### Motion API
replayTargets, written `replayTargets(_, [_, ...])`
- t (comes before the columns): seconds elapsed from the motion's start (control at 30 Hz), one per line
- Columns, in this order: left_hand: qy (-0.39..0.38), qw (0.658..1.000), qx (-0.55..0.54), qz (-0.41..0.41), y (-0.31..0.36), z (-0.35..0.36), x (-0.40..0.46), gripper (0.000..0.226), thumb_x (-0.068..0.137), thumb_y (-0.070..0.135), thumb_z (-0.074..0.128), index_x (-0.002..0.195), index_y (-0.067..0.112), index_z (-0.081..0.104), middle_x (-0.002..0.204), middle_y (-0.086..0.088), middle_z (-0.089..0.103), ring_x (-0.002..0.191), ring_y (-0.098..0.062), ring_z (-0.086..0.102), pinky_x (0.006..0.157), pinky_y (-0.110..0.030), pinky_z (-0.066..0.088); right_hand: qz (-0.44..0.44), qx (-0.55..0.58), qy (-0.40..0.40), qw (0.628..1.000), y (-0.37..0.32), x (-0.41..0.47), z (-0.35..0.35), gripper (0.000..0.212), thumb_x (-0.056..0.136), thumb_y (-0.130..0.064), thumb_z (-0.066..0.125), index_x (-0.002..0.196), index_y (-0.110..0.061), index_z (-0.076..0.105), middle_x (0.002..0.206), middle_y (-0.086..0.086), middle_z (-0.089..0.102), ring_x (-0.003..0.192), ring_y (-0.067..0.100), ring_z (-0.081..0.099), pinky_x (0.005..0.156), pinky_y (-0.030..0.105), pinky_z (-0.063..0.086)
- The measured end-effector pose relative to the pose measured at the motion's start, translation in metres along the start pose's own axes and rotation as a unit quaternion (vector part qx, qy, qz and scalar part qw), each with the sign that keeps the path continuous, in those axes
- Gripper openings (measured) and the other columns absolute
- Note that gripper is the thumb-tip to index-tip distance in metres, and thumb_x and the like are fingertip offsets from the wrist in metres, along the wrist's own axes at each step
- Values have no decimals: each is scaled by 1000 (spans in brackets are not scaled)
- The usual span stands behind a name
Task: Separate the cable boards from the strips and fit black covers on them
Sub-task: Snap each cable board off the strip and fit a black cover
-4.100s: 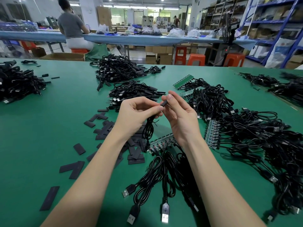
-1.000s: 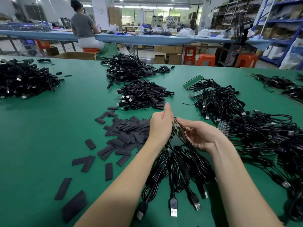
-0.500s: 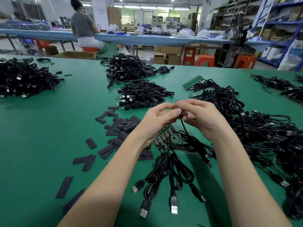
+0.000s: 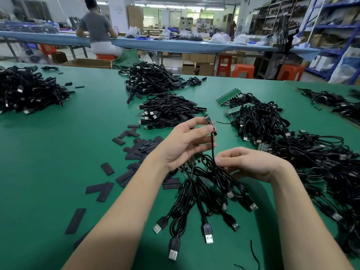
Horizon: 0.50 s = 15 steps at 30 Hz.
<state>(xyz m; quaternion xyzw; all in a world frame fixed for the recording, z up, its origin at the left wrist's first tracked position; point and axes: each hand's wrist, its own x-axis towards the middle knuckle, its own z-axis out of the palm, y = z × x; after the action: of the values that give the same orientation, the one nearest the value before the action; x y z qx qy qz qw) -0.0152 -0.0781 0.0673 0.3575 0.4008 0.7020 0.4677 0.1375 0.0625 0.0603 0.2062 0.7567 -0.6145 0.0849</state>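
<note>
Overhead, strip lights fall on a workshop whose green desk point(image 4: 58, 152) fills the foreground; beyond it runs a blue-covered bench point(image 4: 175, 45) where a seated person point(image 4: 97, 30) works, with orange stools point(image 4: 243, 71) and blue shelving point(image 4: 331, 26) to the right. Heaps of black cables point(image 4: 165, 110) lie across the desk, those at the right still joined to green strips point(image 4: 228, 96). Flat black covers point(image 4: 140, 149) are scattered left of centre, some partly hidden by the left forearm. Left hand point(image 4: 185, 145): its grip pinches a small cable board point(image 4: 207, 119), raised above the desk, its cable point(image 4: 212, 147) hanging down. Right hand point(image 4: 251, 164): thumb and fingertips pinch that cable lower down. Beneath both hands a bundle of cables with USB plugs point(image 4: 208, 234) fans toward the viewer. Board detail is too small to resolve, and the right-hand heap is cut off by the edge.
</note>
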Motion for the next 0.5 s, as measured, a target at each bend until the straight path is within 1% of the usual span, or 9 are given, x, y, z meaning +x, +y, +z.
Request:
replayTargets(0.07, [-29,999,13,-26,2,0,-3,18,88,6,62,105,9,58,83,1,72,70,-13,69,72,-27,60,-15,5,24,1000,-1,1,2,14,86,-33,73,76,-24,76,65,-9,59,56,2,52,53,15,45])
replayTargets(0.13, [-64,996,35,-47,4,0,-6,18,88,8,64,105,10,59,83,2,72,70,-12,69,70,-25,59,-21,-15,90,996,-3,3,1,20,96,-24,66,79,-20,77,74,-2,71,57,4,55,52,15,45])
replayTargets(0.2, [-83,995,22,-53,6,0,-7,13,92,6,62,105,10,60,85,2,72,72,-12,69,68,-23,58,-13,-86,167,982,-6,3,0,22,100,-25,61,86,-19,77,84,2,74,62,9,56,54,17,45])
replayTargets(0.27, [-73,996,-1,-41,11,-1,-5,13,94,5,60,106,9,62,87,2,71,73,-11,68,66,-21,58,-6,-119,211,970,-7,4,-3,21,101,-29,58,97,-19,76,94,2,74,73,13,60,63,22,47])
replayTargets(0.33, [-58,997,-32,-30,17,-2,-4,15,92,8,63,106,9,66,88,1,71,72,-9,67,63,-19,57,-25,-100,225,969,-10,3,-5,22,100,-33,58,99,-20,76,99,0,75,78,12,63,68,24,50])
replayTargets(0.37, [-49,998,-37,-28,19,-3,-3,16,90,10,65,105,10,68,88,1,71,71,-9,67,62,-18,57,-44,-97,231,967,-13,4,-5,21,99,-34,60,98,-20,76,98,-2,76,78,11,65,68,23,52])
replayTargets(0.43, [-18,999,-16,-37,21,-6,-3,19,88,12,67,106,10,70,86,1,71,69,-8,67,62,-18,56,-94,-102,250,958,-22,10,1,15,96,-31,66,95,-20,76,92,-3,77,78,9,67,69,24,56])
replayTargets(0.5, [27,998,-1,-52,20,-11,-3,21,91,9,63,112,6,67,81,0,71,65,-7,66,61,-17,55,-127,-124,263,948,-30,25,12,8,94,-26,70,91,-22,76,87,-2,77,77,14,70,74,29,58])
